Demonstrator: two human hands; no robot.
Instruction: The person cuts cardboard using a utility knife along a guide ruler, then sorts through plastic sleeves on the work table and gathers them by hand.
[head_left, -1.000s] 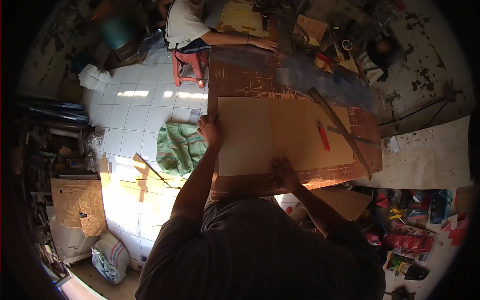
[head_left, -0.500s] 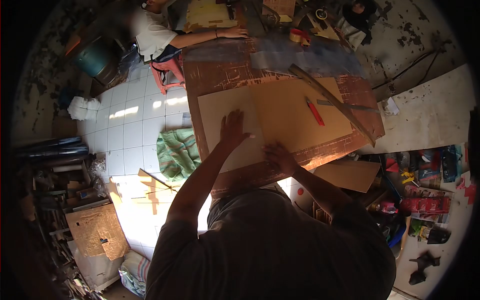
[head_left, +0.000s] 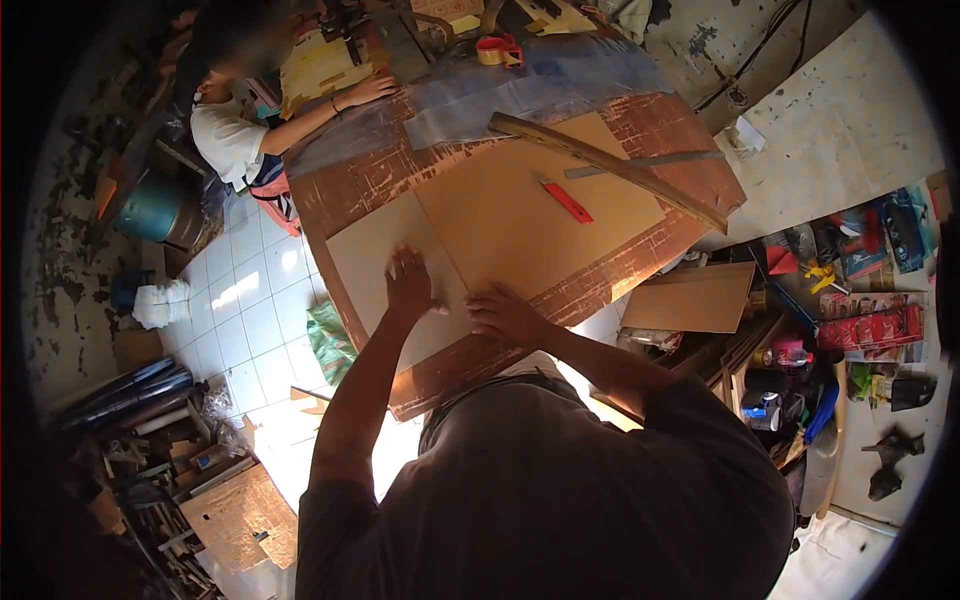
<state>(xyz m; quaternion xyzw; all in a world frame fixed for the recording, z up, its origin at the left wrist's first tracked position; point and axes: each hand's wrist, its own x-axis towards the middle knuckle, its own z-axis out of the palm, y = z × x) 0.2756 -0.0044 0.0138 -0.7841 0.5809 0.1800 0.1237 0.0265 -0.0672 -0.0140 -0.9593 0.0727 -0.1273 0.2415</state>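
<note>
- A white-tiled floor (head_left: 230,290) is catching patches of sunlight to the left of the cardboard (head_left: 510,220), and a scuffed red-brown bench (head_left: 655,122) is bearing that cardboard.
- The cardboard is lying flat, its tan part showing on the right and a paler panel (head_left: 365,250) taking up its left; I can't tell from here whether that panel is a flap or a separate sheet.
- On the paler panel of the cardboard, the worker's left hand (head_left: 408,285) is resting palm down with fingers spreading wide; its grip is opening flat, with nothing that I can see held in it.
- At the near edge of the cardboard, beside the seam, the right hand (head_left: 505,315) is lying with its fingers extending toward the left one; its grip isn't closing on anything I can see, though the palm is hiding whatever is under it.
- A red cutter (head_left: 567,200) is lying on the cardboard's tan part, apart from both hands.
- A wooden strip (head_left: 660,196) is slanting across the cardboard's right part, both ends reaching past it, and a metal ruler (head_left: 680,158) is crossing under the strip.
- Beyond the cardboard, a plastic sheet (head_left: 560,85) is covering the bench, with a tape roll (head_left: 490,52) sitting near it.
- Past the cardboard's far left, a co-worker's hand (head_left: 372,87) is resting on the bench.
- Left of the cardboard, down on the floor, a green sack (head_left: 328,340) is showing.
</note>
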